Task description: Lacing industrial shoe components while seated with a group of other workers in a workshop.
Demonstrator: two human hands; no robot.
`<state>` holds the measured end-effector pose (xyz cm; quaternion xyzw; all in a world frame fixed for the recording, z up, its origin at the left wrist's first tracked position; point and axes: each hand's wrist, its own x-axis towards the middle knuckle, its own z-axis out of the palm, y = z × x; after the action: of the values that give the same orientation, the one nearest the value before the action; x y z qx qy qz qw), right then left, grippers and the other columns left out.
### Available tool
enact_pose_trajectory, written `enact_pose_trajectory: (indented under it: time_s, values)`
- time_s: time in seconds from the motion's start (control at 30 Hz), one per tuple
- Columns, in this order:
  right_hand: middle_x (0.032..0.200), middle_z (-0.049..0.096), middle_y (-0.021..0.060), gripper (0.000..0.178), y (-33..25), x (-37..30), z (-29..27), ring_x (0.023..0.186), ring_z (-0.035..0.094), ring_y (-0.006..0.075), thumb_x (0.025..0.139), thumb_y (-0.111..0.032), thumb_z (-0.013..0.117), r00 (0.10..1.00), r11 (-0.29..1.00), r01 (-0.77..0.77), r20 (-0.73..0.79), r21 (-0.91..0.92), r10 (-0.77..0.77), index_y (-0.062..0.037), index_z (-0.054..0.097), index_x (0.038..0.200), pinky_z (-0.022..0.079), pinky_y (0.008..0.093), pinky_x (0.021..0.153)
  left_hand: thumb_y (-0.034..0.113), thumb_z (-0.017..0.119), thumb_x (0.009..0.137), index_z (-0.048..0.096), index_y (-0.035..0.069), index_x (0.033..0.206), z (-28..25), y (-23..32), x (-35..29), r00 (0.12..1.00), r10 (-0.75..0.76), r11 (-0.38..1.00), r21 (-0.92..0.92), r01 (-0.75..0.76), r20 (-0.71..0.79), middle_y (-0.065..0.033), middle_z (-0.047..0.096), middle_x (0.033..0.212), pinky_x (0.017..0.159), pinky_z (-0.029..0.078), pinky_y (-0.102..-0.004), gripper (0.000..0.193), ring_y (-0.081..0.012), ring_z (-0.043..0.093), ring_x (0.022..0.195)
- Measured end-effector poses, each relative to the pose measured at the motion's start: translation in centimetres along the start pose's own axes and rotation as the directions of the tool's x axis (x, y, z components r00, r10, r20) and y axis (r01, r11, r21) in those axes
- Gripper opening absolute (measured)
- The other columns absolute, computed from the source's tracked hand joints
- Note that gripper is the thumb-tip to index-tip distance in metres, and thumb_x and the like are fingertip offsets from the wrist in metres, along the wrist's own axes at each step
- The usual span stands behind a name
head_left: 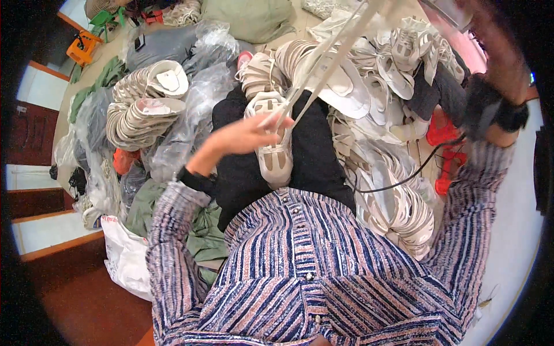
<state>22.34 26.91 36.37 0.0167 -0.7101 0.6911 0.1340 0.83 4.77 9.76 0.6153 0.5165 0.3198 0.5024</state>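
Observation:
A beige and white shoe upper (276,164) lies between my black-trousered thighs, toe end toward me. Above its lacing area my left hand (245,136) is closed, its fingertips at the pale shoelace (314,78). From there, long lace strands stretch taut up and to the right. My right hand (490,34) is raised at the upper right, smeared by motion and partly cut off by the picture's rim. The strands run toward it, and it appears closed on their far end, though the fingers are not sharp.
Nested shoe uppers (144,124) lie on clear plastic bags (202,104) at left. More uppers (398,202) are heaped at right, beside a red plastic stool (443,130) and a dark cable (404,183). An orange stool (82,49) stands far left; a white bag (124,254) lies near left.

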Motion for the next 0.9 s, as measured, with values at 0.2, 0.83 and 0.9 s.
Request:
enact_pose_trajectory:
  time_s: [0.2,0.83,0.9]
  values:
    - [0.067,0.058,0.0001,0.020,-1.1,1.5,-2.9,0.044,0.047,0.0035,0.094,-0.020,0.046,0.997,0.990,-0.060,0.050,0.129,0.054,-0.0046,0.058,0.095,0.036,0.0125,0.034,0.026,0.041,0.096,0.054,0.002,0.094,-2.7,14.0,3.3,0.929,0.356,0.905,-0.210,-0.370,-0.101,-0.0022,0.054,0.074,0.068,0.046,-0.0251,0.028,-0.0112,0.056,0.072]
    - [0.074,0.060,0.0055,0.009,-29.2,4.8,5.7,0.061,0.058,0.0089,0.084,-0.009,0.060,0.732,0.734,0.672,-0.070,-0.098,-0.678,-0.0002,0.059,0.084,0.050,0.0177,0.054,0.023,0.039,0.097,0.049,0.006,0.089,-9.6,48.0,-1.0,0.562,0.803,0.571,-0.014,-0.821,-0.199,0.0018,0.045,0.062,0.068,0.045,-0.0299,0.021,-0.0132,0.050,0.061]
    - [0.075,0.061,0.0062,0.010,-27.4,5.3,5.3,0.063,0.059,0.0100,0.085,-0.010,0.060,0.754,0.761,0.629,-0.118,-0.158,-0.647,0.0005,0.059,0.086,0.051,0.0198,0.057,0.022,0.040,0.096,0.049,0.006,0.088,-10.2,48.5,-1.7,0.513,0.791,0.551,0.022,-0.835,-0.332,0.0013,0.046,0.062,0.067,0.045,-0.0290,0.021,-0.0137,0.051,0.062]
